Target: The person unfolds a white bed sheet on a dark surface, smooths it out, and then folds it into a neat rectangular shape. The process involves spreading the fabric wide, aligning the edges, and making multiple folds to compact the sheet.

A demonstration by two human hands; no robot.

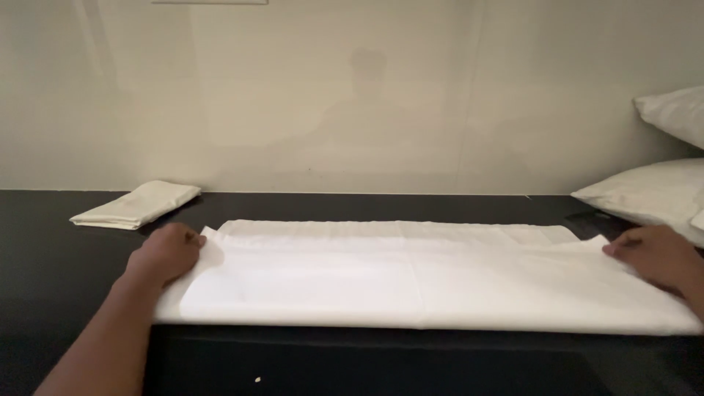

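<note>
A long white cloth [411, 275], folded lengthwise into a wide strip, lies flat across the black tabletop [59, 257]. My left hand [165, 253] grips the cloth's left end, fingers curled around its far corner. My right hand [656, 257] holds the cloth's right end, pinching the upper layer near the far corner. Both arms reach in from the near side, one at each end of the strip.
A small folded white cloth [136, 205] lies at the back left near the wall. Two white pillows [645, 192] are stacked at the right edge. A pale wall [352, 95] runs right behind the tabletop.
</note>
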